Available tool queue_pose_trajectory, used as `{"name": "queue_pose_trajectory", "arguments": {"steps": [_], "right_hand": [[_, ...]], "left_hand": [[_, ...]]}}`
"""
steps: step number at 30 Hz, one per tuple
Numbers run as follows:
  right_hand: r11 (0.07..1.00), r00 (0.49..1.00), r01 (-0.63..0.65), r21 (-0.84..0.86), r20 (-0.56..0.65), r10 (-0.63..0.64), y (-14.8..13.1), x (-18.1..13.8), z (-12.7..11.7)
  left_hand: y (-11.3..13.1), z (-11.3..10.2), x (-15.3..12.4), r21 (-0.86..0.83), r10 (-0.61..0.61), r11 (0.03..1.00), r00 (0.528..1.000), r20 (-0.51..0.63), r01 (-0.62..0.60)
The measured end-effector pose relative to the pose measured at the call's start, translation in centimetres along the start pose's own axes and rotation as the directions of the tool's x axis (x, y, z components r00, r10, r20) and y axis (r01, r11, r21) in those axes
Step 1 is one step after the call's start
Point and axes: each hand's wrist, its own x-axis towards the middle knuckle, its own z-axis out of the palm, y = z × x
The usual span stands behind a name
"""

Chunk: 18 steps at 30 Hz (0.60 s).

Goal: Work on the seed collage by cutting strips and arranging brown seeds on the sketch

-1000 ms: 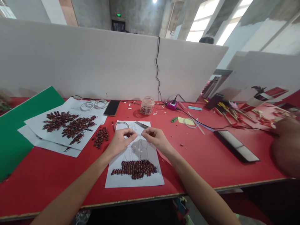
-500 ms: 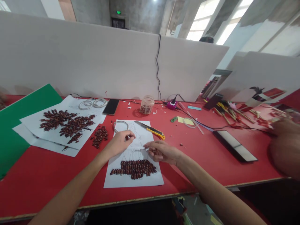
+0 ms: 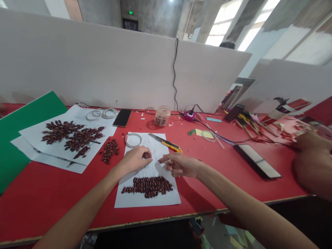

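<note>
A sheet of white paper (image 3: 122, 202) with a pencil drawing lies in front of me, its lower part covered by rows of dark red-brown beans (image 3: 147, 185). Over the left side of the drawing is my left hand (image 3: 137, 159), thumb and fingers curled together; whatever they may hold is too small to make out. Facing it, my right hand (image 3: 181, 164) hovers with its index finger stretched toward the left and the other fingers loosely bent. A yellow utility knife (image 3: 168, 143) and a roll of clear tape (image 3: 133, 140) rest on the sheet beyond my hands.
Loose beans (image 3: 110, 151) are heaped left of the sheet. Farther left lie bean-covered drawings (image 3: 77, 166) and a green board (image 3: 15, 148). A phone (image 3: 122, 118), glass jar (image 3: 162, 116) and purple power adapter (image 3: 189, 116) stand behind. Another person's hand (image 3: 313, 145) is at right, near a second phone (image 3: 256, 160).
My left hand has shifted slightly right and down. My right hand has risen a little, its index finger now straighter. The beans on the sheet stay in place.
</note>
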Motion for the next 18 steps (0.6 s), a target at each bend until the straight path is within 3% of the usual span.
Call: {"name": "queue_pose_trajectory", "arguments": {"steps": [18], "right_hand": [[0.999, 0.995, 0.001, 0.053, 0.103, -0.006, 0.68, 0.3, -0.87]], "left_hand": [[0.33, 0.08, 0.19, 0.065, -0.04, 0.997, 0.999, -0.009, 0.04]]}}
